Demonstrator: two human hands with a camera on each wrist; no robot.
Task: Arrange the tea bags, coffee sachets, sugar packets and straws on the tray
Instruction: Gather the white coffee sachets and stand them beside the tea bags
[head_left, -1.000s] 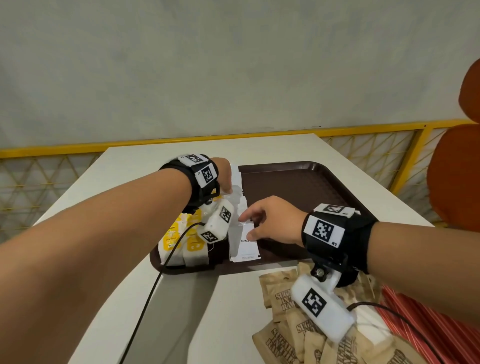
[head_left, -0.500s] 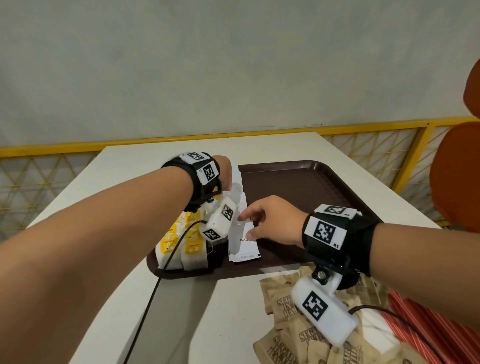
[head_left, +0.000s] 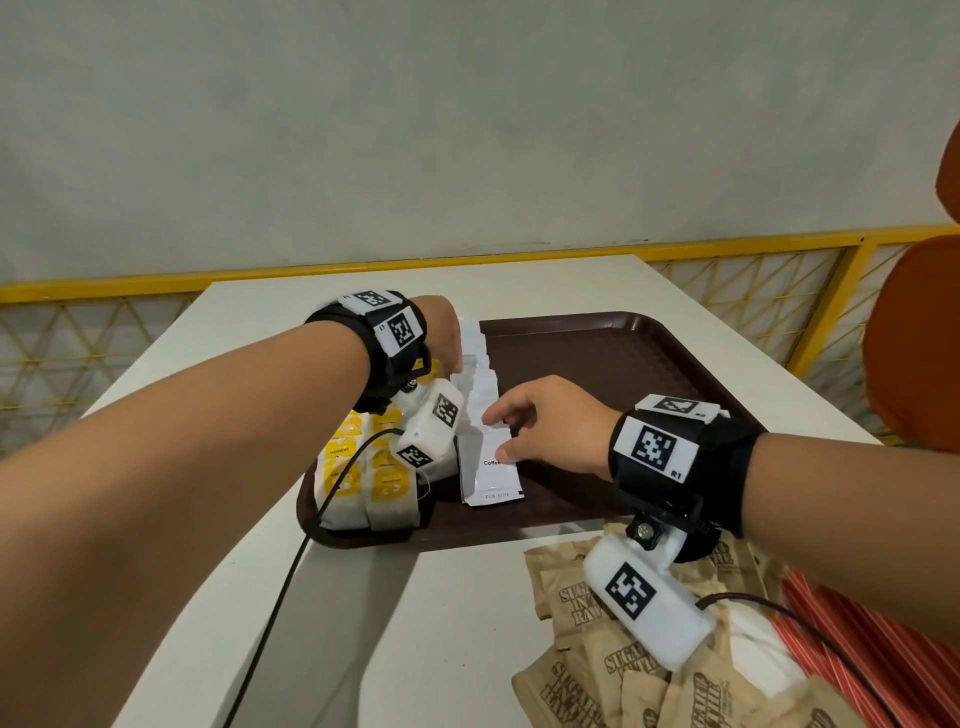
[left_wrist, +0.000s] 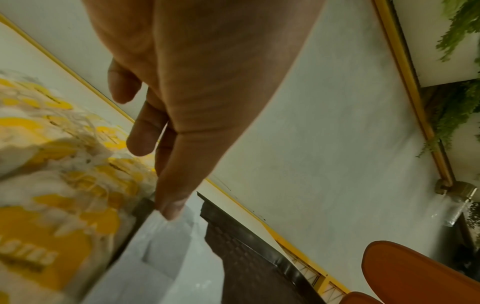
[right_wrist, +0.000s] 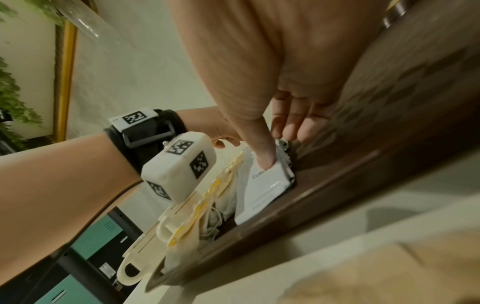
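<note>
White coffee sachets (head_left: 485, 415) lie in an overlapping row on the brown tray (head_left: 597, 364), just right of the tea bags (head_left: 363, 483). The nearest sachet reads "Coffee", w/ a small printed code at its near end, too small to read for sure. Right hand (head_left: 550, 431) pinches this row: thumb on top by the word "Coffee", fingers (right_wrist: 303, 125) curled down at the row's right edge. Left hand (head_left: 441, 332) is at the row's far end, fingers (left_wrist: 171, 203) fairly straight, one tip touching a white sachet; holds nothing. Tea bags have yellow labels, one reads "MOMENT"; they sit in 2 rows at the tray's left end. Brown sugar packets (head_left: 597, 660) marked "SUGAR IN THE RAW" are heaped on the desk (head_left: 467, 623) near the tray's front rim, under the right wrist. Red straws (head_left: 872, 639) lie right of the packets.
</note>
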